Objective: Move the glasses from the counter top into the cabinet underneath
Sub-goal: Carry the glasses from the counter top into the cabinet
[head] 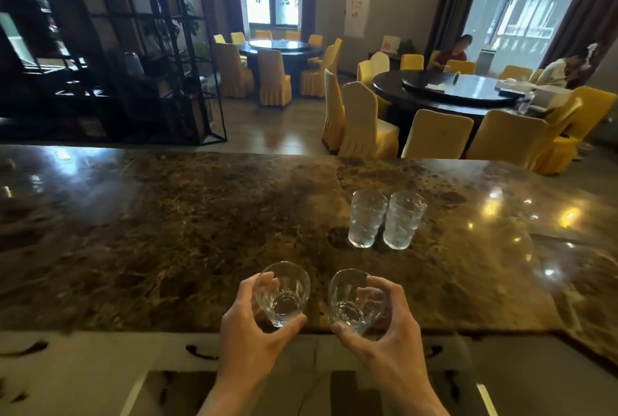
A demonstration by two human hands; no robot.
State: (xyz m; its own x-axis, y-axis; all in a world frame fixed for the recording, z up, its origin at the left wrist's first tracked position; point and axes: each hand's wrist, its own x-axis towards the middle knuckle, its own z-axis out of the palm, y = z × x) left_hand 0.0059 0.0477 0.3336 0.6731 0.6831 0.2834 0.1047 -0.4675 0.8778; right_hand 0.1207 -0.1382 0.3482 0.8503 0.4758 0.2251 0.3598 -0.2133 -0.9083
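My left hand [249, 332] grips a clear glass [284, 293] near the front edge of the brown marble counter top [167, 231]. My right hand [384, 335] grips a second clear glass [354, 302] beside it. Both held glasses are upright, just above or at the counter's front edge. Two more clear textured glasses, one [366, 218] and the other [403, 220], stand side by side farther back on the counter, touching or nearly so. Below the counter edge I see the white cabinet front [100, 358] with dark handles; its doors appear open beneath my arms.
Beyond the counter is a dining room with round dark tables [458, 89] and yellow-covered chairs [364, 121]. A black metal shelf [133, 48] stands at the back left. Two people sit at the far right table.
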